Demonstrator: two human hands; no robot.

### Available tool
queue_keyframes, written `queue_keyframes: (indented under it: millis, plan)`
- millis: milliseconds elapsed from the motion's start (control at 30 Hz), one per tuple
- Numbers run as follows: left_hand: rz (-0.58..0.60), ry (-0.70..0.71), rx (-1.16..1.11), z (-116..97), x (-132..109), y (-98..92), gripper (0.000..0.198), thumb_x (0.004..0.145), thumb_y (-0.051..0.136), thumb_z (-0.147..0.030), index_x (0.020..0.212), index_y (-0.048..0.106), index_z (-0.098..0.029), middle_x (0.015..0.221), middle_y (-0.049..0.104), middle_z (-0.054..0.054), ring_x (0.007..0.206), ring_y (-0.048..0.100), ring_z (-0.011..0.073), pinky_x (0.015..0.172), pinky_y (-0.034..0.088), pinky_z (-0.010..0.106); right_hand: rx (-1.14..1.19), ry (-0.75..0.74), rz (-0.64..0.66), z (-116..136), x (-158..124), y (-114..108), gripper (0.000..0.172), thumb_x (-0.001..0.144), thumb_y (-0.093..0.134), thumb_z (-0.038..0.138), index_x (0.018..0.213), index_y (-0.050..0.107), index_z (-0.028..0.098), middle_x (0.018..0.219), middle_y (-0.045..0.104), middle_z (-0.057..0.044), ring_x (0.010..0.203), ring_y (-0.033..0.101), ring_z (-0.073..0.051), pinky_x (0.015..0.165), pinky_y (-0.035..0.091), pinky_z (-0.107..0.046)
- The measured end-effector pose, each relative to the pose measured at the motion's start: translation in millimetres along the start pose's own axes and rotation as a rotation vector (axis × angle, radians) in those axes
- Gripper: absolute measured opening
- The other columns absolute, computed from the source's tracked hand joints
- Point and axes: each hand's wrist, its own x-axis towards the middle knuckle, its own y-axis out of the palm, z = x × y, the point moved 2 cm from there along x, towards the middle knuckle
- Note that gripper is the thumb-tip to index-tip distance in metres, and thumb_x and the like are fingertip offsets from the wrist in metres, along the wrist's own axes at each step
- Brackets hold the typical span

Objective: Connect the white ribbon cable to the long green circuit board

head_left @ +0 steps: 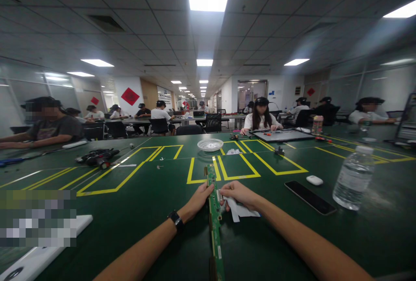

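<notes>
Watched from my remote desk: the left hand (199, 198) pinches the edge of the long green circuit board (215, 220) lying lengthwise on the green table (146, 216), while the right hand (239, 193) closes its fingers on white strips (241, 213) beside it, seemingly already peeled free, though I cannot be sure.

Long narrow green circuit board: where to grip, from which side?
The long narrow green circuit board lies flat, running away from the person. Pinch its long edges near the middle, from left and right, where the left hand and right hand sit; held by one end, the thin strip would likely sag.
</notes>
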Motion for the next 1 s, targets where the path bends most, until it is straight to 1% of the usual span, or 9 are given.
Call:
queue_keyframes:
  millis: [233, 400, 533, 700, 1000]
  plan:
    - [0.023, -0.001, -0.018, 0.7, -0.3, -1.6, 0.044, 0.081, 0.056, -0.055, 0.099, 0.053, -0.015, 0.079, 0.063, 0.002, 0.066, 0.059, 0.0135, 0.065, 0.046, 0.026, 0.032, -0.022, 0.023, 1.4, -2.4, 2.0, 0.031, 0.077, 0.065, 0.041, 0.082, 0.061, 0.011, 0.071, 0.069, -0.004, 0.052, 0.062, -0.012, 0.048, 0.047, -0.02]
    - [0.018, 0.004, -0.027, 1.8, 0.6, -1.3, 0.043, 0.08, 0.057, -0.054, 0.097, 0.053, -0.015, 0.079, 0.063, 0.002, 0.066, 0.059, 0.0129, 0.065, 0.046, 0.025, 0.026, -0.025, 0.029, 3.3, -3.6, 2.8, 0.032, 0.076, 0.066, 0.043, 0.081, 0.061, 0.012, 0.072, 0.069, -0.004, 0.053, 0.063, -0.012, 0.049, 0.046, -0.02]
    - [0.005, -0.008, -0.048, 5.8, 3.4, -1.2, 0.043, 0.08, 0.058, -0.054, 0.096, 0.053, -0.015, 0.076, 0.062, 0.0, 0.063, 0.059, 0.0123, 0.064, 0.046, 0.025, 0.007, -0.014, 0.02, 2.4, -1.5, 1.7, 0.035, 0.074, 0.067, 0.045, 0.08, 0.06, 0.012, 0.071, 0.069, -0.004, 0.049, 0.061, -0.012, 0.046, 0.045, -0.02]
    - [0.025, -0.002, -0.066, 10.2, 6.1, -1.8, 0.045, 0.079, 0.058, -0.054, 0.1, 0.053, -0.015, 0.076, 0.062, 0.001, 0.062, 0.06, 0.0128, 0.063, 0.048, 0.026, 0.004, -0.03, 0.038, -0.5, 0.5, -0.3, 0.034, 0.074, 0.067, 0.044, 0.08, 0.062, 0.011, 0.071, 0.069, -0.004, 0.048, 0.06, -0.011, 0.045, 0.045, -0.019]
    - [0.023, -0.001, -0.026, 3.4, 2.7, -0.2, 0.044, 0.081, 0.056, -0.054, 0.099, 0.052, -0.014, 0.077, 0.063, 0.002, 0.063, 0.06, 0.013, 0.063, 0.048, 0.026, 0.005, -0.044, 0.05, -5.1, 3.9, -2.3, 0.033, 0.076, 0.065, 0.044, 0.081, 0.062, 0.011, 0.073, 0.069, -0.005, 0.049, 0.059, -0.01, 0.046, 0.045, -0.019]
